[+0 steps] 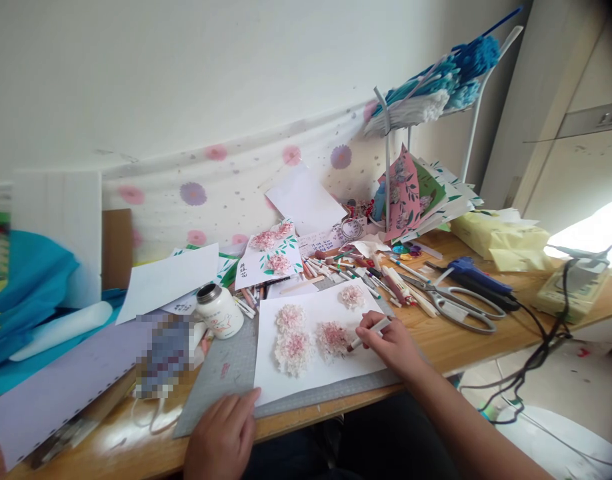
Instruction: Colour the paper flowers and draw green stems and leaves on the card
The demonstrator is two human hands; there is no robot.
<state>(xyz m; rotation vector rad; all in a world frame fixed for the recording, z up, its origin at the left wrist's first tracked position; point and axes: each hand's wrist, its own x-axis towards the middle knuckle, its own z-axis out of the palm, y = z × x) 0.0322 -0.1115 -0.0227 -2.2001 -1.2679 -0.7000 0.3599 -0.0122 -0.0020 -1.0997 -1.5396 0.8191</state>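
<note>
— What are the hands doing?

— The right hand (393, 343) grips a slim white marker with a dark red tip (369, 334), its tip at the edge of a pink-and-white paper flower (333, 339) on a white rectangular sheet of paper (311, 373). The left hand (223, 437) lies flat, fingers on the sheet's near corner.

— What's under the sheet?

— A grey cutting mat (221, 380) on the wooden table (466, 340). Three more paper flowers sit on the sheet.

— And nearby?

— A small white bottle with a metal cap (219, 311) left of the sheet, a scatter of coloured markers (346, 270) behind it, grey-handled scissors (461, 310) and a blue glue gun (479, 275) to the right.
</note>
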